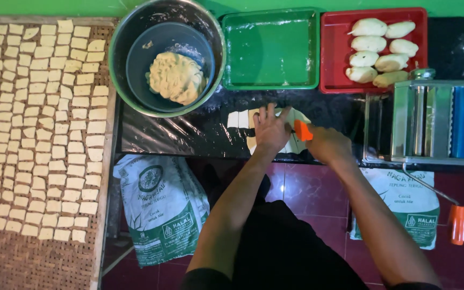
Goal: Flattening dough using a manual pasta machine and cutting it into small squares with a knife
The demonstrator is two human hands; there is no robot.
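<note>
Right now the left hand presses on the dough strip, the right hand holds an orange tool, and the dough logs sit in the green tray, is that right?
Not quite: the head view shows the dough logs in the red tray; the green tray holds none. The left hand does press on the dough strip, and the right hand holds the orange tool.

My work corner on the floor

Below me lie dark red glossy floor tiles (307, 188), a green wall (81, 6) runs along the top, and a woven mat (22, 263) sits at my left under dim light.
</note>
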